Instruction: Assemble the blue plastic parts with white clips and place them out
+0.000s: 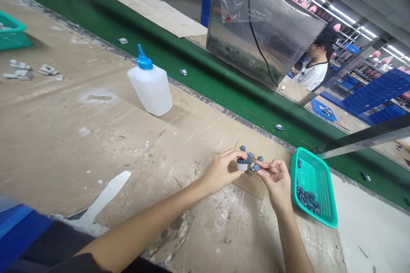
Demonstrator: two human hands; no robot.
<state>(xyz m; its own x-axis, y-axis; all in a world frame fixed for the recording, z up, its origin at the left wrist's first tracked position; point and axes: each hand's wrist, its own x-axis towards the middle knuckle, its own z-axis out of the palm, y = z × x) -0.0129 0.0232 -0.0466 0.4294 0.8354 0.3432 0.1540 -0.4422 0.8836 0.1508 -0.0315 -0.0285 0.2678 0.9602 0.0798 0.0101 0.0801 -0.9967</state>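
My left hand [222, 169] pinches a small white and grey block [242, 164] over the worn brown worktable [96, 136]. My right hand [276, 178] is curled beside it, its fingertips closed on a small blue-grey piece [256, 167]. Both hands meet above a little heap of loose blue-grey pieces [250, 155] lying on the table. A teal mesh tray [317, 175] just right of my right hand holds several more blue-grey pieces [306, 199].
A white squeeze bottle with a blue nozzle [151, 85] stands further back on the table. A green conveyor belt [224, 85] with stray small parts runs behind. Another teal basket [11, 30] and metal parts [22, 70] sit far left. A person [315, 66] works across the belt.
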